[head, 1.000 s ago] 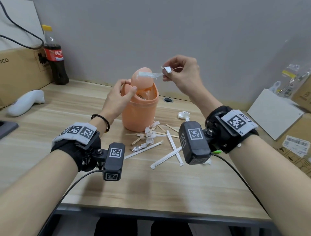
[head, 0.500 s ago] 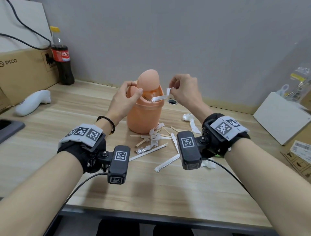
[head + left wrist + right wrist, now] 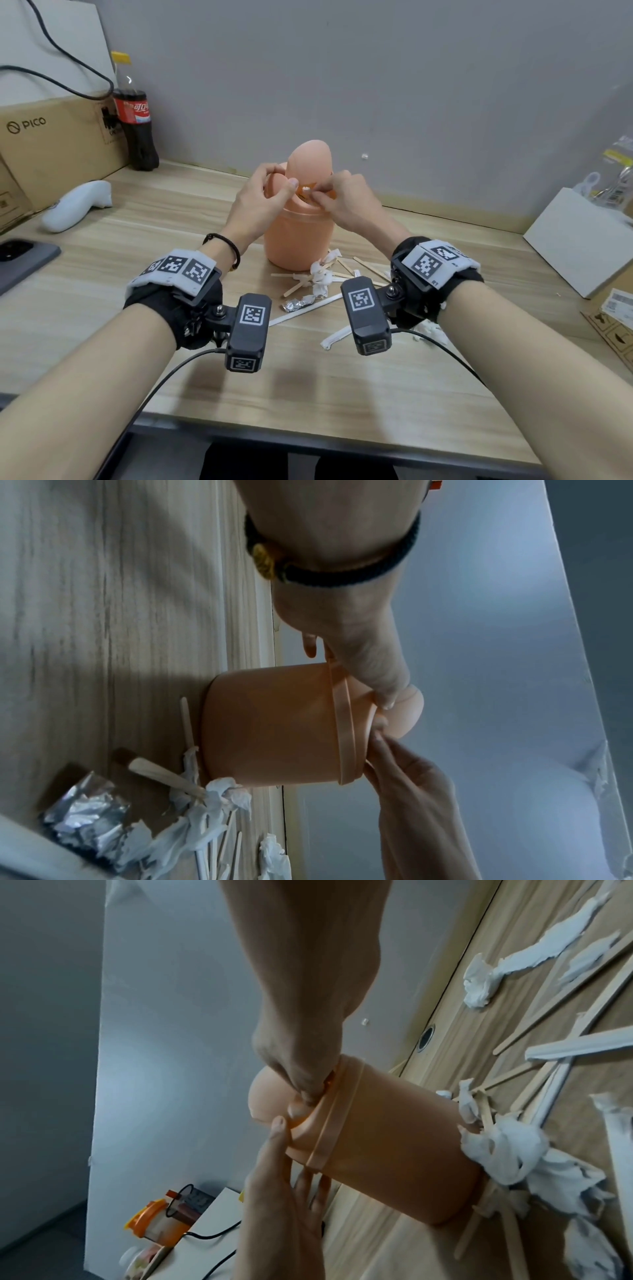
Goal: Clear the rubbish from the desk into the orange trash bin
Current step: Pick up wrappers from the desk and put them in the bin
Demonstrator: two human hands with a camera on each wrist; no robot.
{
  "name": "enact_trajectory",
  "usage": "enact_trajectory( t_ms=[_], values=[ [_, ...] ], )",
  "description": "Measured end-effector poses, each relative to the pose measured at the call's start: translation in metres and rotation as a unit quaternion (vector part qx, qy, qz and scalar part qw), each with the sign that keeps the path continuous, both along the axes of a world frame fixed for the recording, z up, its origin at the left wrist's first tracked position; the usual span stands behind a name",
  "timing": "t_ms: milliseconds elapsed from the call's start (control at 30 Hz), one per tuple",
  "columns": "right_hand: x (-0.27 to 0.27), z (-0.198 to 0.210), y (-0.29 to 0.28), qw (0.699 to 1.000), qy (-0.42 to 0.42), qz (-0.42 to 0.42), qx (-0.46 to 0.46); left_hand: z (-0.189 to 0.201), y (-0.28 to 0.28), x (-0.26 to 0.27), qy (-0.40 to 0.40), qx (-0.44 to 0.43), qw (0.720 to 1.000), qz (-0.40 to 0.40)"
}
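The orange trash bin (image 3: 298, 236) stands mid-desk with its swing lid (image 3: 310, 161) tipped up. My left hand (image 3: 279, 180) grips the bin's top, thumb on the lid, fingers curled over the far rim. My right hand (image 3: 317, 193) pinches a small white wrapper (image 3: 307, 189) at the bin's opening; most of the wrapper is hidden. The left wrist view shows the bin (image 3: 274, 731) with my thumb (image 3: 383, 696) pressing the lid. In the right wrist view my fingertips (image 3: 308, 1093) are bunched at the slot of the bin (image 3: 394, 1137). Wooden sticks (image 3: 298, 286), tissue scraps (image 3: 320, 277), crumpled foil (image 3: 297, 303) and paper sleeves (image 3: 337, 337) lie before the bin.
A cola bottle (image 3: 135, 130) and a PICO cardboard box (image 3: 51, 137) stand at the back left. A white controller (image 3: 77, 205) and a dark phone (image 3: 20, 260) lie on the left. A white box (image 3: 575, 240) sits at the right.
My right hand came down from above the bin to its opening, bringing the wrapper, which now barely shows. My left hand stayed on the bin's top.
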State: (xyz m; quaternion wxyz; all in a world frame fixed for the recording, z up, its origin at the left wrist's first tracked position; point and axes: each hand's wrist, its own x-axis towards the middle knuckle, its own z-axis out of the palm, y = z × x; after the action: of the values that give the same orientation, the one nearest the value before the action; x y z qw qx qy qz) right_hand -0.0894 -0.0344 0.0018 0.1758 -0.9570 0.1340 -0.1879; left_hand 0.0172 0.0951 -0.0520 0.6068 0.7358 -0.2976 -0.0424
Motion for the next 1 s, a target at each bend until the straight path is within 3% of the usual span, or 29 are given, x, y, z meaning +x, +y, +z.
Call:
enact_trajectory(
  t_ms=[100,200,367,567,833,1000],
  values=[
    [-0.002,0.004,-0.005,0.997,0.055,0.020,-0.041,0.000,0.000,-0.001,-0.001,-0.001,1.000,-0.002],
    [-0.005,0.005,-0.015,0.998,0.061,0.021,-0.009,0.001,0.000,-0.001,-0.001,-0.002,1.000,-0.003],
    [-0.022,0.010,-0.034,0.991,-0.084,0.011,0.108,0.000,-0.001,-0.001,-0.001,-0.002,1.000,-0.007],
    [-0.048,0.003,-0.056,0.984,-0.094,-0.056,0.144,0.000,-0.003,-0.003,0.004,-0.008,1.000,0.000],
    [-0.086,-0.039,-0.087,0.975,0.134,-0.124,0.125,0.001,-0.007,-0.012,-0.003,-0.012,0.999,0.030],
    [-0.117,-0.049,-0.094,0.954,0.235,-0.177,0.050,0.002,-0.010,-0.020,-0.015,-0.009,0.999,0.048]
  ],
)
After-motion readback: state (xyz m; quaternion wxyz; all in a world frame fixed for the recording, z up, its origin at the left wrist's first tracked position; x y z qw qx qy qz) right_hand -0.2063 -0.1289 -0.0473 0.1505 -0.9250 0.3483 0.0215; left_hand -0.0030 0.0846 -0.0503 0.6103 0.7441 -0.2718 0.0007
